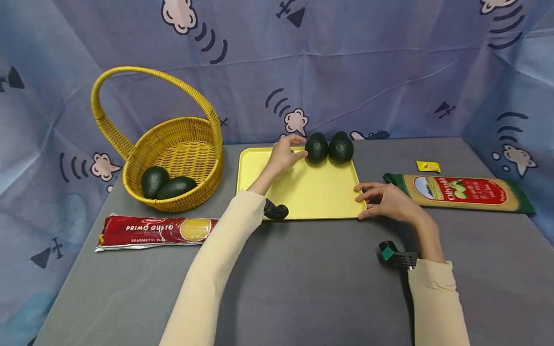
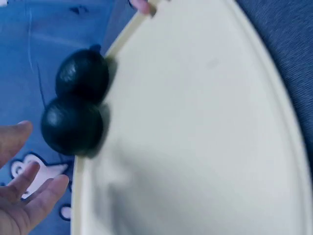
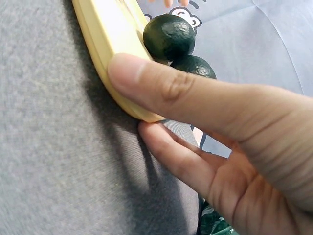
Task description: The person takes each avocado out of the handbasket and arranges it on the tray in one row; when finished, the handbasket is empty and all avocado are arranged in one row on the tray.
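Two dark green avocados stand side by side at the back edge of a yellow tray (image 1: 313, 194), the left avocado (image 1: 316, 149) close against the right avocado (image 1: 341, 148). My left hand (image 1: 282, 154) hovers over the tray's back left part, thumb and fingers spread toward the left avocado. In the left wrist view a gap shows between the fingertips (image 2: 57, 185) and that avocado. At the tray's front right corner, my right hand (image 1: 388, 203) holds the rim, with the thumb (image 3: 128, 76) on the front side and fingers around the corner.
A yellow wicker basket (image 1: 207, 179) with a tall handle stands at the back left, two avocados (image 1: 166, 184) inside. A red spaghetti pack (image 1: 157, 231) lies before it. Right of the tray lie another pasta pack (image 1: 463, 193) and a small yellow packet (image 1: 428, 166). Patterned cloth hangs behind.
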### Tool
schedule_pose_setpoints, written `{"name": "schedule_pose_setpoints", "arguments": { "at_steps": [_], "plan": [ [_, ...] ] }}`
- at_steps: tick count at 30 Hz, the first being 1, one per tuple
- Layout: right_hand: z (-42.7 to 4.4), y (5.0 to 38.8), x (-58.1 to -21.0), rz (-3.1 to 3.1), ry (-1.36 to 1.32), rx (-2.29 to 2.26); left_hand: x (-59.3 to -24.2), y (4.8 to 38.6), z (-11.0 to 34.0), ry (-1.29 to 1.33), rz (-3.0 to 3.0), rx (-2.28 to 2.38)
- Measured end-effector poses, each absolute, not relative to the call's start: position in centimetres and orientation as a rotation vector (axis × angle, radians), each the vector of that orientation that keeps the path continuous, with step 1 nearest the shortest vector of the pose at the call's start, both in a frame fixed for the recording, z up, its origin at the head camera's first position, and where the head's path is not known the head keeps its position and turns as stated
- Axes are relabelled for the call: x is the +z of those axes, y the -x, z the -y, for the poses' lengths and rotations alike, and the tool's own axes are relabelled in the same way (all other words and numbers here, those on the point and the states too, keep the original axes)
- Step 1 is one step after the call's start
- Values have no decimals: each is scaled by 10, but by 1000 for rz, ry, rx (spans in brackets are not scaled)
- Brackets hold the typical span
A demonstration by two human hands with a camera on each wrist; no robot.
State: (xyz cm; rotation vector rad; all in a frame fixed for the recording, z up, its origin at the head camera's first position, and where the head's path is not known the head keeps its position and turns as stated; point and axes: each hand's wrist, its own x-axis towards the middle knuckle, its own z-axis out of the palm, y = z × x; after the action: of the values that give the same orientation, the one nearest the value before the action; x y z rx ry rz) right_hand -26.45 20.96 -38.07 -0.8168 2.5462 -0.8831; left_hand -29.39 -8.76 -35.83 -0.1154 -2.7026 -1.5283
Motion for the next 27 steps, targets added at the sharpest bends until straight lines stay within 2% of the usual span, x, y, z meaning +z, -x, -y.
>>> {"name": "schedule_pose_setpoints", "arguments": {
  "at_steps": [11, 19, 27],
  "plan": [
    [-205, 264, -375, -2544, 822, -838, -321, 228, 107, 323, 2667, -1684],
    [-207, 265, -378, -2541, 852, -845, -309, 186, 143, 233, 2610, -1867],
    [-207, 265, -380, -2532, 869, -884, -297, 147, 207, 66, 2519, -1918]
  ]
}}
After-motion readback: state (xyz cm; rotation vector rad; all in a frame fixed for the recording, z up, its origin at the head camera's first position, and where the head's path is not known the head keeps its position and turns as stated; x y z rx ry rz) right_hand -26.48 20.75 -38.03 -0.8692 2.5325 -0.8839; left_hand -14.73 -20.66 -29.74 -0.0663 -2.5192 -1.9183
